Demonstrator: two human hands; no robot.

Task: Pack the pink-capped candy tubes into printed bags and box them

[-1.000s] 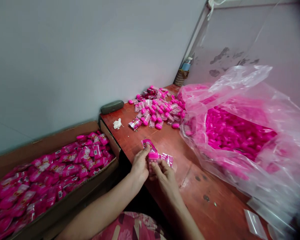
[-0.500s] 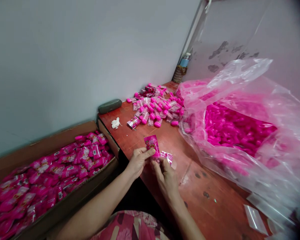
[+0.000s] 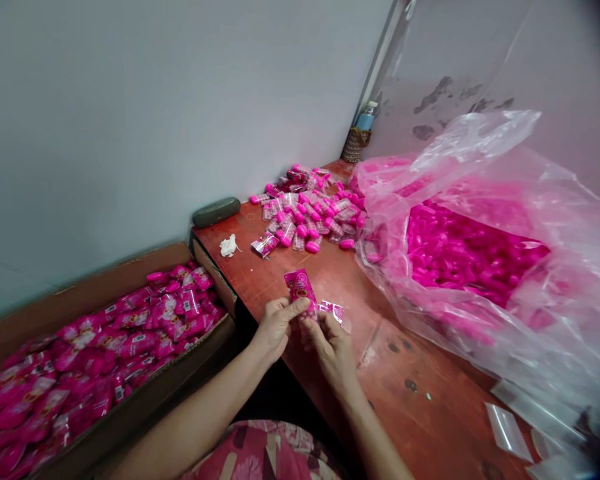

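Above the near edge of the red table, a pink printed packet (image 3: 301,288) is pinched between the thumb and fingers of my left hand (image 3: 276,327). The thumb and fingers of my right hand (image 3: 329,341) are closed on the packet's lower end, which they partly hide. Just behind my right fingers, a shiny pink and white printed piece (image 3: 331,311) lies on the table. Beyond my hands is a heap of small clear containers with bright pink caps (image 3: 313,217), and one printed packet (image 3: 265,245) rests in front of it.
A long cardboard box (image 3: 167,369) of pink packets (image 3: 105,353) stands at the left. At the right, a large clear bag (image 3: 460,320) holds many pink caps (image 3: 460,253). A dark green case (image 3: 217,212), crumpled white tissue (image 3: 229,246) and a bottle (image 3: 367,117) sit along the wall.
The packet's top tilts slightly further left, and both hands keep their hold on it. The whole view has shifted a little.
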